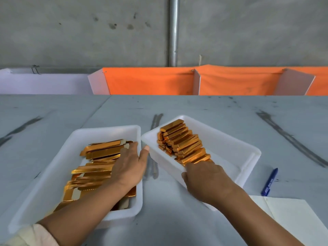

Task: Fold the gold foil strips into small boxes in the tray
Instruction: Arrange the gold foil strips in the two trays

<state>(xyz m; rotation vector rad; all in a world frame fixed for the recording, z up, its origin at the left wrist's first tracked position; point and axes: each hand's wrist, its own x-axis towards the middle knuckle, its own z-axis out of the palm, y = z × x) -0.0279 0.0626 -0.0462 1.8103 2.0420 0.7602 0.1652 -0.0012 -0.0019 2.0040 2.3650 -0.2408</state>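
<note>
Two hands working: left hand [127,166] flat on the foil strips [99,153], fingers straight, thumb splayed; right hand [207,176] against the folded boxes [182,141], fingers hidden, grip unclear.

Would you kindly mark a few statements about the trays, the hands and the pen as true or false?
1. The folded gold boxes sit in the right tray. True.
2. The blue pen lies inside the left tray. False: it lies on the table, right of the right tray.
3. The left hand rests on the flat foil strips. True.
4. The right hand holds the pen. False: it is at the near end of the box row.
</note>
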